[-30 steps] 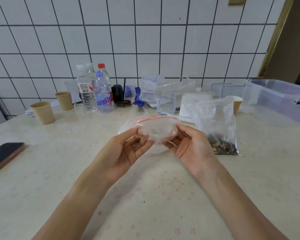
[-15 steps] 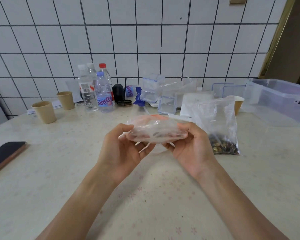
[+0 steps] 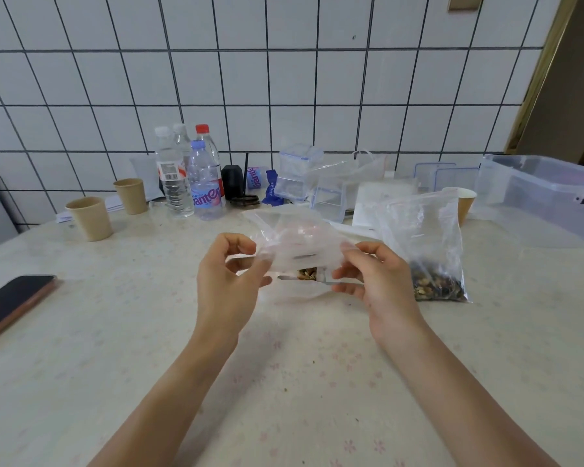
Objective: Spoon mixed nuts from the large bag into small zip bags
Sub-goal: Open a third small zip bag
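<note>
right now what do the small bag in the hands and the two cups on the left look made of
Small zip bag: thin clear plastic film, glossy and crinkled; nuts show through it. Two cups: likely kraft paper, matte tan, with a rolled rim.

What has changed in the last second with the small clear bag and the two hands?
The small clear zip bag, earlier held flat with its mouth facing the camera, is now turned upright, so a few nuts show at its bottom. The left hand shifted its grip to pinch the bag's left edge; the right hand still holds the right side. The large clear bag of mixed nuts, paper cups and bottles have not moved.
</note>
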{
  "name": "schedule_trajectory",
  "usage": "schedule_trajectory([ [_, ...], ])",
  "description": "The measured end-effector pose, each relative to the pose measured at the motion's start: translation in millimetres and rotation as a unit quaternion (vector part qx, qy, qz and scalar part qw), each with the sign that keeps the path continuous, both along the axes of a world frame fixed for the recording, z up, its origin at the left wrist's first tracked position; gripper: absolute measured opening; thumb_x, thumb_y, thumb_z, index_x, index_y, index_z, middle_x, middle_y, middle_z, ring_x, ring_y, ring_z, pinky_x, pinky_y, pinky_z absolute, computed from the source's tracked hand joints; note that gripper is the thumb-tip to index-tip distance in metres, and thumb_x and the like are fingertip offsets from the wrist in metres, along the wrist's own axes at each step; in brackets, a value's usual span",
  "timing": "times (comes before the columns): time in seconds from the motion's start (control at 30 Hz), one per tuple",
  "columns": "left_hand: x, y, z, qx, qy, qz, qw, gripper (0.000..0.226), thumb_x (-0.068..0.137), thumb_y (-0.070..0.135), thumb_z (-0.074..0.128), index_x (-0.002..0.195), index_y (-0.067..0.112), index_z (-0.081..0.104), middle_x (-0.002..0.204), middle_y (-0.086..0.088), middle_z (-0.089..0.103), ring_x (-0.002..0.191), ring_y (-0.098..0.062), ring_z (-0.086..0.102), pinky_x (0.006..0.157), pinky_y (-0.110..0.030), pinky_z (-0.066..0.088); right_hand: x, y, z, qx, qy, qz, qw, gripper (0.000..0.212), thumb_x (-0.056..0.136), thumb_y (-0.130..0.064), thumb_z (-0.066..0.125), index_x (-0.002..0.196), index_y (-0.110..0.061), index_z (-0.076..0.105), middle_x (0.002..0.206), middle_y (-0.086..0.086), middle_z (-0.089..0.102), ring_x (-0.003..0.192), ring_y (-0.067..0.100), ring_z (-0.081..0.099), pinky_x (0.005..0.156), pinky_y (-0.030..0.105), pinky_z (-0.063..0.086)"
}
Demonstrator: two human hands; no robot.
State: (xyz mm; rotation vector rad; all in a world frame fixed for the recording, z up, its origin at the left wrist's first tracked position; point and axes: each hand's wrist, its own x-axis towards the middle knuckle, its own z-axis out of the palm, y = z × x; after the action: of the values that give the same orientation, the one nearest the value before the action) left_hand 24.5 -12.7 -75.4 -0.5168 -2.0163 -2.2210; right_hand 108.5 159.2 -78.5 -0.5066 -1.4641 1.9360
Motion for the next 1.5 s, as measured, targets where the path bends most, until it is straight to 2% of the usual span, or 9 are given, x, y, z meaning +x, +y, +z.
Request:
schedule_trajectory([
  [0.2,1.0,-0.9,-2.5,-0.101,0.047,0.039,0.993,0.015,0.087,0.022,0.083,0.086,0.021,0.068,0.083,0.008,0.070,0.081,-0.018,0.071,0.066,-0.040,0.064,-0.6,-0.4,0.2,-0.032,0.012,0.006,0.999,0.005,0.097,-0.003,0.064,0.100,-0.005,0.067,0.086,0.013,0.077,0.075,0.026,0.076,0.059,0.033,0.060],
  [0.37,0.1,-1.9,-1.3,0.014,-0.122,-0.093,0.988,0.009,0.086,0.012,0.082,0.089,0.006,0.075,0.090,-0.010,0.078,0.082,-0.021,0.076,0.068,-0.031,0.064,0.3,3.7,0.9,-0.089,0.031,0.056,0.994,0.012,0.100,-0.004,0.060,0.099,-0.005,0.072,0.074,0.011,0.073,0.072,0.026,0.074,0.061,0.035,0.061],
  [0.53,-4.9,-6.6,4.5,0.137,-0.276,-0.252,0.917,0.023,0.080,0.016,0.079,0.102,0.008,0.081,0.115,-0.017,0.076,0.096,-0.020,0.075,0.076,-0.027,0.062,-0.4,2.9,1.9,-0.158,0.007,0.103,0.982,0.018,0.100,-0.007,0.060,0.087,-0.002,0.071,0.072,0.012,0.071,0.063,0.024,0.071,0.058,0.035,0.061],
  [0.77,-7.0,-5.1,8.6,0.189,-0.309,-0.305,0.881,0.043,0.082,0.013,0.070,0.122,-0.002,0.069,0.106,-0.014,0.075,0.095,-0.025,0.075,0.080,-0.036,0.063,2.0,0.3,5.3,-0.213,0.018,0.181,0.960,0.018,0.099,-0.009,0.055,0.106,0.000,0.068,0.095,0.019,0.073,0.075,0.027,0.075,0.065,0.038,0.062],
  [1.0,-3.5,-1.9,9.1,0.176,-0.306,-0.304,0.885,0.010,0.090,0.013,0.058,0.096,0.007,0.062,0.071,-0.002,0.062,0.062,-0.016,0.063,0.076,-0.035,0.059,-0.5,-6.3,4.2,-0.225,0.006,0.216,0.950,0.025,0.092,-0.014,0.050,0.106,-0.003,0.068,0.097,0.016,0.071,0.084,0.027,0.067,0.076,0.041,0.058],
  [1.17,-0.5,-3.7,10.2,0.254,-0.370,-0.333,0.829,0.020,0.082,0.012,0.055,0.092,0.001,0.069,0.083,-0.009,0.070,0.067,-0.022,0.069,0.089,-0.038,0.052,-2.7,-4.5,1.5,-0.207,0.017,0.226,0.952,0.036,0.085,-0.016,0.052,0.114,-0.003,0.069,0.090,0.012,0.071,0.070,0.019,0.064,0.070,0.036,0.055],
  [1.3,0.1,-4.7,11.2,0.304,-0.398,-0.364,0.785,0.019,0.084,0.010,0.050,0.071,0.005,0.063,0.074,-0.002,0.056,0.066,-0.019,0.063,0.089,-0.037,0.053,-2.1,-3.5,1.7,-0.208,0.086,0.229,0.947,0.023,0.084,-0.017,0.057,0.087,-0.008,0.079,0.083,0.009,0.071,0.068,0.018,0.067,0.070,0.034,0.053],
  [1.4,0.8,-4.2,12.1,0.260,-0.336,-0.375,0.824,0.016,0.084,0.014,0.061,0.094,0.003,0.067,0.079,-0.005,0.062,0.076,-0.021,0.068,0.092,-0.041,0.058,2.0,1.0,3.7,-0.145,0.112,0.227,0.957,0.024,0.087,-0.022,0.060,0.091,-0.016,0.083,0.102,0.008,0.077,0.085,0.019,0.072,0.076,0.032,0.056],
  [1.5,-0.4,-4.7,7.9,0.173,-0.244,-0.355,0.886,0.049,0.079,0.014,0.078,0.120,-0.008,0.063,0.096,-0.013,0.071,0.091,-0.025,0.072,0.094,-0.041,0.060,5.3,2.4,5.8,-0.038,0.077,0.219,0.972,0.021,0.081,-0.033,0.076,0.096,-0.021,0.084,0.101,0.002,0.077,0.091,0.014,0.069,0.083,0.033,0.052],
])
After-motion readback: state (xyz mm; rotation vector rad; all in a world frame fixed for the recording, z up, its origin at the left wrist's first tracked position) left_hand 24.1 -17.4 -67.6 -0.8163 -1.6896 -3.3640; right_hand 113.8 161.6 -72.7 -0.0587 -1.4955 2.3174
